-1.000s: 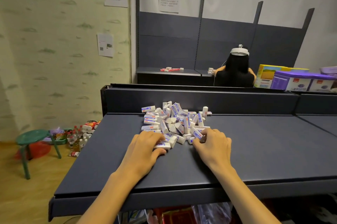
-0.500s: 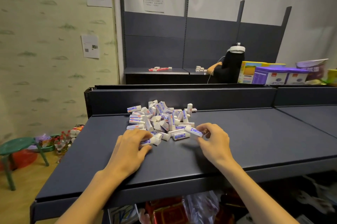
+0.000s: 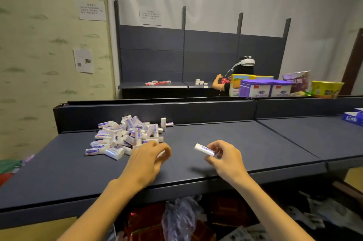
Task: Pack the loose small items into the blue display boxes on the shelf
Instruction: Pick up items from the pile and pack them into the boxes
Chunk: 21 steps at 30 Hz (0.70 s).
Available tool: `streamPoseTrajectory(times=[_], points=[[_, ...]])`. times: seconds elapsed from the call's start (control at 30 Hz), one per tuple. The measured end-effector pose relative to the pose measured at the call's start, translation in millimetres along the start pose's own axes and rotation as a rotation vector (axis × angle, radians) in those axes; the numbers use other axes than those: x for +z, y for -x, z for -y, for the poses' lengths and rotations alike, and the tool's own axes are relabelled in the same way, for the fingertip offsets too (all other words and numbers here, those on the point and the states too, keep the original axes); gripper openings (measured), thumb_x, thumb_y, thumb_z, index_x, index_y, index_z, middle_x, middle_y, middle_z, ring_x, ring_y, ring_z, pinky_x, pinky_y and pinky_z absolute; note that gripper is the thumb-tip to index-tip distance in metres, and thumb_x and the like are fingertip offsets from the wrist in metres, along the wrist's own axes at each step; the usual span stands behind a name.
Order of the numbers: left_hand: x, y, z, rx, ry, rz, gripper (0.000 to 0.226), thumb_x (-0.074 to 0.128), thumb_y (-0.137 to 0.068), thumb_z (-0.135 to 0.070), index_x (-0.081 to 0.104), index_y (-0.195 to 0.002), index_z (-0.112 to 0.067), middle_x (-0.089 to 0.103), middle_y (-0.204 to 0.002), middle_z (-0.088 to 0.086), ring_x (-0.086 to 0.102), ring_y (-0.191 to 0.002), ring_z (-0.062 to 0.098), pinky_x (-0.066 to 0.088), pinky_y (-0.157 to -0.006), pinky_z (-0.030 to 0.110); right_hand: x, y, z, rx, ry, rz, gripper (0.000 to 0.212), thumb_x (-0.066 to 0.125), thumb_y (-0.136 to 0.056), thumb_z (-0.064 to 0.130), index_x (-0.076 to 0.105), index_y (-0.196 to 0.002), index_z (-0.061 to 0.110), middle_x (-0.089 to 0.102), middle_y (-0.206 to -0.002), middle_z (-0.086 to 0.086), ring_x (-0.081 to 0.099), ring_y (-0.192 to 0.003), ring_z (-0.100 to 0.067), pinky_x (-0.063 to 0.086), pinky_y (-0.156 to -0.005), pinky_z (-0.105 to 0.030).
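A pile of small white items with purple labels (image 3: 125, 136) lies on the dark blue shelf (image 3: 245, 142), left of centre. My right hand (image 3: 225, 157) pinches one white item (image 3: 204, 149) and holds it just above the shelf, right of the pile. My left hand (image 3: 148, 159) hovers at the pile's near right edge with curled fingers around something white, mostly hidden and blurred. A blue box (image 3: 353, 117) shows at the far right edge of the shelf.
The shelf's back wall (image 3: 157, 112) runs behind the pile. Purple tins (image 3: 263, 87), a yellow box and a yellow bowl (image 3: 326, 88) stand beyond it at right. A person with a headset (image 3: 243, 68) works at a far shelf. Bags lie under the shelf.
My right hand has lifted one white item out of the pile and carried it right. My left hand has come away from the pile's front, fingers curling. The camera view has turned right.
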State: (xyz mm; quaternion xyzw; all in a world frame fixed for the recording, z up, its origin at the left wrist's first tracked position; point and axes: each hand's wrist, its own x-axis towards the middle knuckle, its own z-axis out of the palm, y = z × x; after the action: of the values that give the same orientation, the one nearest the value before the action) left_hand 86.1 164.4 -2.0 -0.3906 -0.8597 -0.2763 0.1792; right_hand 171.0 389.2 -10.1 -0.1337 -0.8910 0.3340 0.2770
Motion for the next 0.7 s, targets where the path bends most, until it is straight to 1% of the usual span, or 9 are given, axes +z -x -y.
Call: streamPoseTrajectory(times=[0.07,0.1,0.2,0.33,0.43,0.5,0.57,0.63,0.7], points=[[11.7,-5.0,-22.7,-0.015,0.018,-0.002,0.009,0.061,-0.090,-0.030,0.062,-0.096,-0.036,0.062,-0.097,-0.004,0.059,-0.092,0.019,0.047,-0.083,0.039,-20.6,3.1,-15.3,0.024,-0.018,0.021,0.019,0.078,-0.078,0.022,0.064,-0.092,0.026,0.063,-0.086,0.008,0.055,-0.074,-0.010,0.049,-0.073,-0.031],[17.8,-7.4,-34.3,-0.022,0.021,-0.006,0.010,0.061,-0.091,-0.032,0.064,-0.100,-0.034,0.061,-0.097,-0.003,0.058,-0.092,0.018,0.047,-0.084,0.038,-30.5,4.3,-23.5,0.034,-0.024,0.023,0.020,0.078,-0.078,0.021,0.064,-0.091,0.027,0.063,-0.085,0.008,0.056,-0.073,-0.010,0.050,-0.075,-0.032],[37.9,-15.1,-68.3,-0.034,0.023,-0.027,0.017,0.060,-0.091,-0.036,0.065,-0.107,-0.031,0.061,-0.098,-0.003,0.058,-0.092,0.017,0.046,-0.084,0.033,-60.0,9.4,-48.1,0.054,-0.013,0.026,0.022,0.077,-0.079,0.020,0.061,-0.090,0.029,0.062,-0.086,0.009,0.057,-0.076,-0.011,0.052,-0.081,-0.038],[67.0,-25.1,-114.0,-0.039,0.070,-0.048,0.021,0.057,-0.092,-0.035,0.065,-0.110,-0.029,0.063,-0.101,-0.002,0.058,-0.089,0.015,0.046,-0.083,0.028,-99.0,14.9,-80.4,0.068,-0.010,0.009,0.022,0.077,-0.080,0.019,0.061,-0.092,0.028,0.063,-0.091,0.007,0.059,-0.080,-0.011,0.054,-0.083,-0.037],[88.9,-34.8,-146.5,-0.040,0.118,-0.074,0.023,0.052,-0.096,-0.026,0.066,-0.114,-0.026,0.061,-0.098,-0.002,0.055,-0.085,0.013,0.047,-0.083,0.027,-127.7,16.0,-103.6,0.068,0.000,-0.025,0.021,0.077,-0.080,0.018,0.062,-0.091,0.028,0.061,-0.088,0.009,0.057,-0.076,-0.010,0.055,-0.081,-0.035],[100.8,-43.8,-164.5,-0.039,0.136,-0.057,0.028,0.048,-0.097,-0.019,0.065,-0.118,-0.025,0.060,-0.102,-0.001,0.056,-0.091,0.014,0.043,-0.084,0.022,-144.0,15.6,-117.7,0.077,0.006,-0.032,0.021,0.077,-0.080,0.017,0.062,-0.091,0.028,0.060,-0.086,0.010,0.056,-0.073,-0.008,0.055,-0.079,-0.035],[111.6,-54.7,-179.6,-0.033,0.149,-0.033,0.031,0.044,-0.099,-0.016,0.063,-0.122,-0.024,0.060,-0.106,0.001,0.056,-0.096,0.016,0.038,-0.083,0.018,-157.1,13.3,-132.4,0.086,0.011,-0.037,0.021,0.077,-0.079,0.017,0.063,-0.091,0.028,0.061,-0.086,0.010,0.056,-0.072,-0.008,0.055,-0.078,-0.034],[122.5,-67.7,-192.3,-0.022,0.149,-0.011,0.034,0.043,-0.099,-0.013,0.060,-0.125,-0.023,0.059,-0.110,0.003,0.054,-0.097,0.016,0.037,-0.083,0.016,-169.1,8.0,-147.5,0.090,0.016,-0.051,0.021,0.077,-0.079,0.018,0.064,-0.093,0.026,0.061,-0.087,0.009,0.055,-0.071,-0.007,0.054,-0.074,-0.029],[135.2,-82.7,-202.1,-0.013,0.133,0.029,0.041,0.045,-0.095,-0.005,0.057,-0.129,-0.023,0.056,-0.117,0.004,0.052,-0.102,0.016,0.039,-0.086,0.019,-180.7,-0.2,-163.6,0.098,0.016,-0.065,0.021,0.077,-0.079,0.018,0.065,-0.095,0.023,0.061,-0.087,0.009,0.054,-0.070,-0.005,0.051,-0.069,-0.022]])
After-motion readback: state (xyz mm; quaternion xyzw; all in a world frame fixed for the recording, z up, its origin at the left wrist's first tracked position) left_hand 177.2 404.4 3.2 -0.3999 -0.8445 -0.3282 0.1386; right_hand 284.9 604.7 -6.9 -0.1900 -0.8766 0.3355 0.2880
